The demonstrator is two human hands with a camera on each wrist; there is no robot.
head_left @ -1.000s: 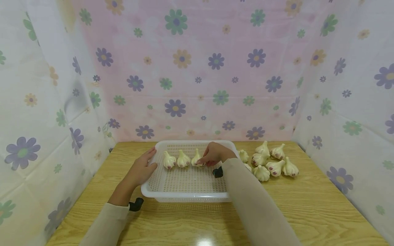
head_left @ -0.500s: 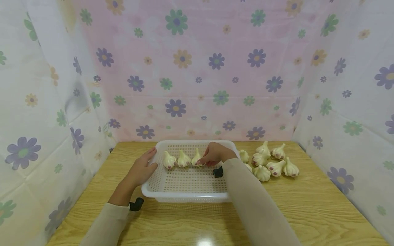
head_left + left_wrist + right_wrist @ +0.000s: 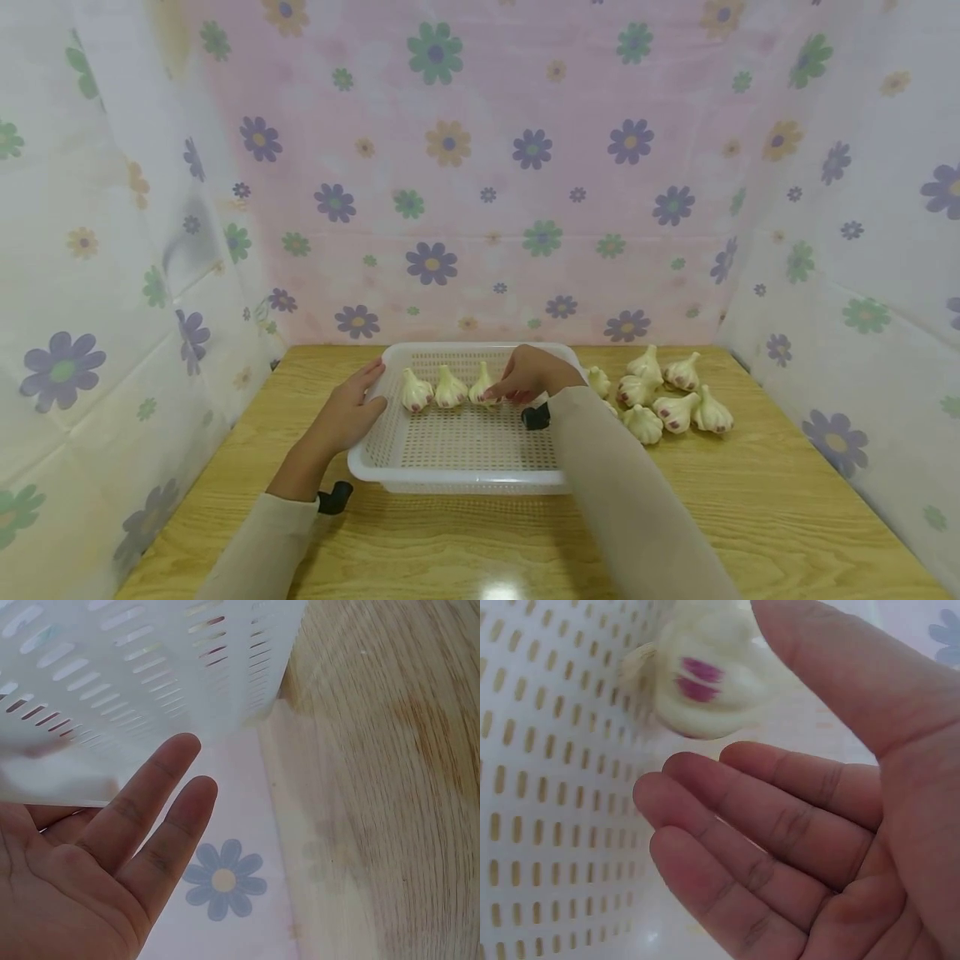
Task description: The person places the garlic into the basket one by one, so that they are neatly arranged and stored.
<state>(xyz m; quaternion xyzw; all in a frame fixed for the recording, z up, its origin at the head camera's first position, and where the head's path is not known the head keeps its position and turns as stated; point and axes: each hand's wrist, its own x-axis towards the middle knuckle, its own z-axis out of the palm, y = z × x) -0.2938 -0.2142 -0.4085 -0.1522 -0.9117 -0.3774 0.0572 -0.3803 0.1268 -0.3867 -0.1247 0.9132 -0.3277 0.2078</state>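
Observation:
A white plastic basket (image 3: 465, 477) with slotted walls rests on the wooden table. My left hand (image 3: 345, 417) holds its left rim, thumb over the edge; in the left wrist view two of its fingers (image 3: 176, 817) stretch along the outside wall. Inside, two garlic bulbs (image 3: 417, 392) stand side by side, stems up, in a row with a third garlic bulb (image 3: 481, 385). My right hand (image 3: 528, 375) touches that third bulb. In the right wrist view its thumb lies beside the bulb (image 3: 712, 690), and the relaxed fingers (image 3: 772, 795) sit just below with a slight gap.
Several more garlic bulbs (image 3: 677, 410) lie in a loose pile on the table (image 3: 750, 500), right of the basket; my right forearm partly hides some. Flowered cloth (image 3: 480, 208) hangs at the back and both sides. Dark wrist-camera pieces (image 3: 334, 497) show at my wrists.
Both hands, the basket and the bulbs keep their places. Only the head view has shifted very slightly.

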